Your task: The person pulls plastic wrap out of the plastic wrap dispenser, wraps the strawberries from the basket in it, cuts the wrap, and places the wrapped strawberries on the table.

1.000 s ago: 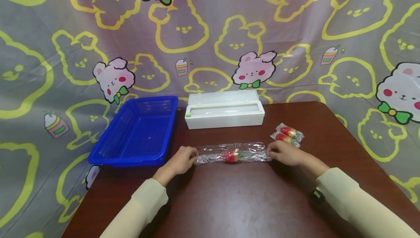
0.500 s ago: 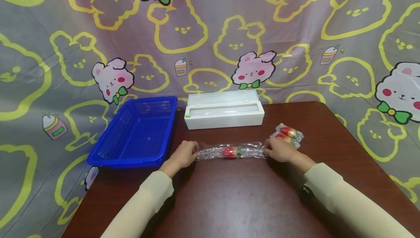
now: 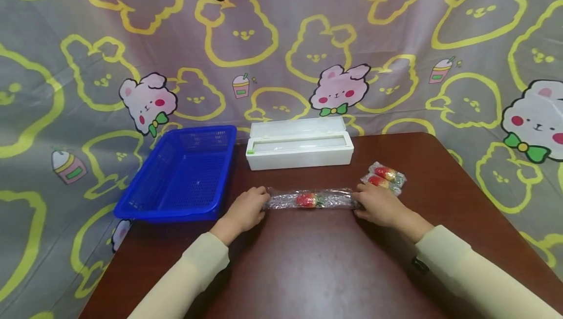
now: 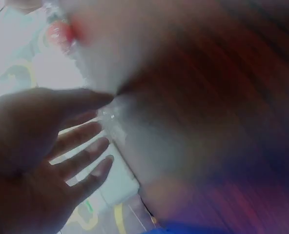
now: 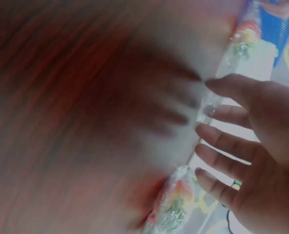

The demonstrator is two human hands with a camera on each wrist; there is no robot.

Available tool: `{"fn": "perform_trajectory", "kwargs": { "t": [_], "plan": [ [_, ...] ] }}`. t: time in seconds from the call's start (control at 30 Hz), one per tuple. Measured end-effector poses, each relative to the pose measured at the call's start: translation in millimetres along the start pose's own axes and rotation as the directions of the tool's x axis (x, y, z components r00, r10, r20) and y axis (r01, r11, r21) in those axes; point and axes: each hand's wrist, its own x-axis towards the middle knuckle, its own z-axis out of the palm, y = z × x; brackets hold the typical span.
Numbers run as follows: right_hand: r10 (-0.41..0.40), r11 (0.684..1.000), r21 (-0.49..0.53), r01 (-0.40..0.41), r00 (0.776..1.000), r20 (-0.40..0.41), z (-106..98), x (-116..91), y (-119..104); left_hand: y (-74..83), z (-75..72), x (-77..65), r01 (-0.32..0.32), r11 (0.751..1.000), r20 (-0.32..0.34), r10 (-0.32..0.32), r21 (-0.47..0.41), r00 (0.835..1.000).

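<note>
A red strawberry [image 3: 306,200] with green leaves lies in a long strip of clear plastic film [image 3: 336,198] across the table. At the strip's left end is my left hand [image 3: 245,209], thumb on the near side and fingers on the far side. My right hand [image 3: 379,204] flanks the other end in the same way. In the left wrist view the thumb [image 4: 86,99] is straight and the fingers are spread beside the film. The right wrist view shows the right hand's fingers [image 5: 227,141] extended and apart, their tips right at the film.
Two film-wrapped strawberries [image 3: 385,173] lie just beyond my right hand. Behind the strip stands a long white box [image 3: 303,159] with its lid up, seemingly a film dispenser. A blue plastic basket [image 3: 222,177] occupies the table's left side, and a patterned curtain [image 3: 281,40] hangs behind.
The loose sheet of film behind the strawberry has been gathered into a narrow strip around it. The strip sits slightly farther from me, and both hands have loosened from pinching its ends.
</note>
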Motion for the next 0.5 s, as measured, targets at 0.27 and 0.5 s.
{"fn": "perform_trajectory", "kwargs": {
  "t": [0.27, 0.5],
  "plan": [
    [-0.082, 0.993, -0.088, 0.076, 0.994, -0.066, 10, 8, 2, -0.2, 7.3, 8.7, -0.03, 0.999, -0.055, 0.028, -0.03, 0.998],
    [-0.08, 0.994, 0.068, 0.083, 0.996, -0.044, 5, 1, 10, -9.7, 1.4, 0.9, 0.003, 0.982, -0.045, -0.012, -0.187, 0.999]
  ]
}}
